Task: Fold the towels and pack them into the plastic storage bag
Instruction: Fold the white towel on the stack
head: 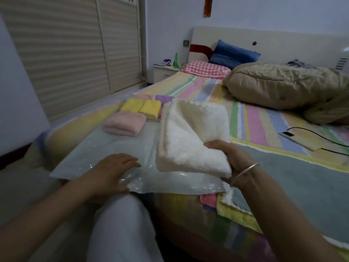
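The right hand (234,157) gripped a folded white towel (192,137) by its near right corner, thumb on top and fingers curled beneath, and held it raised just above the plastic storage bag (94,148). The left hand (111,171) lay flat on the bag's near end, fingers straight, pressing the film down at the bed's (264,120) near edge. The hands were apart, with the towel between them.

The bag ran away from the person along the bed's left edge, its long axis pointing toward the far left corner. Its mouth seemed to be at the near end under the left hand, though glare on the film made that hard to confirm. The towel's long axis followed nearly the same line, its free end tilted up and away.

Further along the bag sat a pink towel (124,123), two yellow towels (141,107) and a purple towel (163,99), close together. The bare stretch of bag lay just ahead of the white towel, so the coming move was probably a forward slide along the bag's length.
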Motion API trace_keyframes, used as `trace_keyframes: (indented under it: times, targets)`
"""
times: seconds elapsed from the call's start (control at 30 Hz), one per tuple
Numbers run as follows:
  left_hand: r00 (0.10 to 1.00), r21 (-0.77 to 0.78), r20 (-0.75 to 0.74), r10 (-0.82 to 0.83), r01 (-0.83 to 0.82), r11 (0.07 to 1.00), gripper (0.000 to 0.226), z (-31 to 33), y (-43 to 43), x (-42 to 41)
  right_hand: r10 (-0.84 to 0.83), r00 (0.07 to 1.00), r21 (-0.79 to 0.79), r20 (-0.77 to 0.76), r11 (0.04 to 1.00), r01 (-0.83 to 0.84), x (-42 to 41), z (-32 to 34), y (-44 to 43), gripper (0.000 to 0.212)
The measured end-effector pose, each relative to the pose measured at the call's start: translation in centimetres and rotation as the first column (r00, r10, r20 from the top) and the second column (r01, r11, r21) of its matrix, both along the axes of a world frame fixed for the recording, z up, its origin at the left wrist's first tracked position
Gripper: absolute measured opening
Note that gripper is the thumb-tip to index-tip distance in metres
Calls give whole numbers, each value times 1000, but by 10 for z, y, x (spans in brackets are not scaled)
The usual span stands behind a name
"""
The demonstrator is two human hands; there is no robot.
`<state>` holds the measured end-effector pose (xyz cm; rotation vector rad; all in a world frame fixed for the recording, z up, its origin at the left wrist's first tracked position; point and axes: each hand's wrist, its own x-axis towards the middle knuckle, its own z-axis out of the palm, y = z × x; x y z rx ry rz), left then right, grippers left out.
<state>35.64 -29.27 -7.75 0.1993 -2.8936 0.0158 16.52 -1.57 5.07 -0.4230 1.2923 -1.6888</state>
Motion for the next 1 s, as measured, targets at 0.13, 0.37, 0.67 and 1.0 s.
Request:
trace_keyframes:
  times: [0.13, 0.37, 0.67, 1.0]
  targets:
    - [997, -50, -35, -73, 71, 996, 46, 9, -6, 0, 20, 1000, 27, -10, 999, -20, 8, -9, -15, 26]
    - [984, -179, 30, -177, 179, 967, 42, 6, -4, 5, -8, 1000, 106, -8, 994, 9, 4, -23, -22, 35]
    - [973, -22, -224, 59, -66, 998, 16, 15, 7, 12, -32, 998, 170, -60, 984, 42, 3, -26, -18, 14]
    - [947, 781, 16, 320, -212, 587, 10, 65, -4, -2, 22, 991, 71, -133, 997, -12, 10, -19, -19, 20]
